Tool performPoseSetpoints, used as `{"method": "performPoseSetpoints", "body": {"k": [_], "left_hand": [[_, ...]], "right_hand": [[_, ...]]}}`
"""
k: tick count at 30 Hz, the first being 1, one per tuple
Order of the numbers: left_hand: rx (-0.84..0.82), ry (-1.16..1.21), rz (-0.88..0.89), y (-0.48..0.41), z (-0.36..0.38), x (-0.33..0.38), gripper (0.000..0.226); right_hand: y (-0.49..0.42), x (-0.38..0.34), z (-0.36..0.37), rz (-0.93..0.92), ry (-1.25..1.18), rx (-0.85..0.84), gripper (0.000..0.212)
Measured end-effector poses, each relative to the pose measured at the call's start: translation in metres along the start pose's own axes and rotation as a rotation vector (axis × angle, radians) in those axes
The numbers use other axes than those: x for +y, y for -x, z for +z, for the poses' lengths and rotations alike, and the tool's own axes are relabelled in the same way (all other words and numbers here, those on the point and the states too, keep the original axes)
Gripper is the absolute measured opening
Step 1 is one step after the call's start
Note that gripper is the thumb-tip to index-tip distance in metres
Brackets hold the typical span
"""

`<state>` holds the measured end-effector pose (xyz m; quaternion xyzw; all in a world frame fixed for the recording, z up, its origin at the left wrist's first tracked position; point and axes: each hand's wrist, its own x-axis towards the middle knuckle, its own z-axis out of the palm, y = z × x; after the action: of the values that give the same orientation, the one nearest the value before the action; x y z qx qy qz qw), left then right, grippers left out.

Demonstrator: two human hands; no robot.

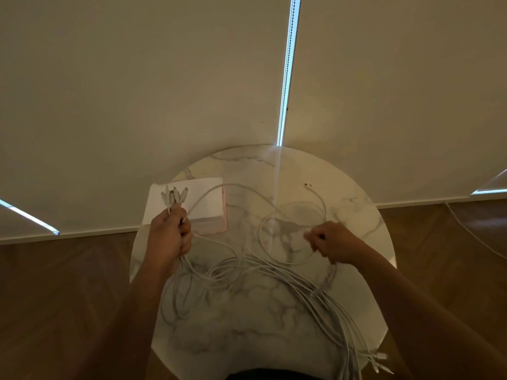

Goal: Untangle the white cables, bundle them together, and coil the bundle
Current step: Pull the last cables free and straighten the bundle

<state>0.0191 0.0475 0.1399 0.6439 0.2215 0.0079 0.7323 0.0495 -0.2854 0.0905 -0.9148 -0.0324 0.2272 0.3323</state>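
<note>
Several thin white cables sit clamped in the left hand. The right hand, well apart, pinches one of them, and tugging could tighten the crossings into knots.

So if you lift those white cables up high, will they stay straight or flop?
Probably flop: the cables lie in loose loops on the table and droop below the left hand. Likely light too, since one hand holds many ends. They may snag; strands cross.
</note>
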Motion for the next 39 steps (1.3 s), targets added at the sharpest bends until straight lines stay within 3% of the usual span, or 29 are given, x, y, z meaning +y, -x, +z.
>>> {"method": "performPoseSetpoints", "body": {"k": [5, 7, 9, 11, 12, 14, 16, 18, 20, 22, 25, 27, 33, 37, 39], "left_hand": [[-0.116, -0.423, 0.01, 0.01, 0.006, 0.0, 0.04], [-0.091, -0.486, 0.049, 0.012, 0.007, -0.002, 0.044], [-0.085, -0.379, 0.044, 0.014, 0.006, 0.0, 0.043], [-0.109, -0.268, 0.018, 0.016, 0.006, 0.005, 0.042], [-0.119, -0.243, 0.011, 0.018, 0.006, 0.008, 0.041], [-0.143, -0.215, 0.013, 0.02, 0.009, 0.013, 0.038], [-0.176, -0.188, 0.028, 0.024, 0.015, 0.018, 0.037], [-0.198, -0.159, 0.042, 0.028, 0.022, 0.024, 0.037], [-0.209, -0.088, 0.054, 0.034, 0.03, 0.034, 0.038], [-0.198, 0.017, 0.064, 0.038, 0.035, 0.045, 0.038], [-0.175, 0.133, 0.066, 0.04, 0.038, 0.06, 0.037], [-0.16, 0.138, 0.077, 0.037, 0.036, 0.066, 0.037], [0.075, 0.11, 0.112, 0.007, -0.011, 0.07, 0.036], [0.143, 0.104, 0.111, 0.001, -0.027, 0.072, 0.036], [0.102, 0.109, 0.121, 0.006, -0.02, 0.079, 0.037]], "right_hand": [[0.027, 0.047, 0.024, 0.442, 0.376, -0.833, 0.033], [0.037, 0.074, 0.036, 0.533, 0.625, -0.975, 0.028], [0.041, 0.102, 0.046, 0.561, 0.844, -0.884, 0.052], [0.041, 0.116, 0.045, 0.566, 0.921, -0.75, 0.081], [0.038, 0.108, 0.039, 0.513, 0.927, -0.66, 0.085], [0.029, 0.07, 0.023, 0.314, 0.8, -0.357, 0.064], [0.015, 0.016, 0.017, -0.013, 0.489, 0.017, 0.035], [0.011, -0.051, 0.024, -0.382, 0.178, 0.198, 0.036], [0.017, -0.106, 0.039, -0.583, 0.017, 0.042, 0.058], [0.022, -0.141, 0.063, -0.644, -0.064, -0.184, 0.068], [0.017, -0.162, 0.1, -0.632, -0.248, -0.307, 0.05], [0.013, -0.164, 0.114, -0.585, -0.323, -0.312, 0.033], [0.015, -0.115, 0.103, -0.421, -0.137, -0.398, 0.04], [0.007, -0.111, 0.1, -0.463, -0.033, -0.297, 0.024], [0.004, -0.114, 0.099, -0.461, -0.084, -0.29, 0.041]]}}
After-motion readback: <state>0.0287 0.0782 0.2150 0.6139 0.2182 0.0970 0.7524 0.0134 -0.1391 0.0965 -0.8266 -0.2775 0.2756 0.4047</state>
